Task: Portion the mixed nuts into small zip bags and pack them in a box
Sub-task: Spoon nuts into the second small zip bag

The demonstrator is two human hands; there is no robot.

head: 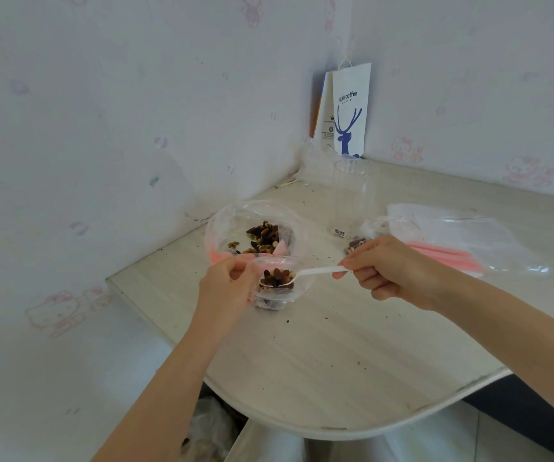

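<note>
My left hand (225, 288) grips the mouth of a small clear zip bag (277, 300) with a pink strip, held open just above the table. Mixed nuts lie in its bottom. My right hand (392, 271) pinches the handle of a white plastic spoon (315, 272). The spoon's bowl, loaded with nuts, is over the small bag's opening. Behind it stands a large clear bag (222, 225) holding the pile of mixed nuts (264, 236). A filled small bag (368, 228) lies partly hidden behind my right hand.
A stack of empty zip bags (468, 241) with pink strips lies at the right. A clear plastic cup (350, 195) stands at the back, a white paper bag (350, 111) leans in the wall corner. Crumbs dot the table (335, 361); its curved front edge is near.
</note>
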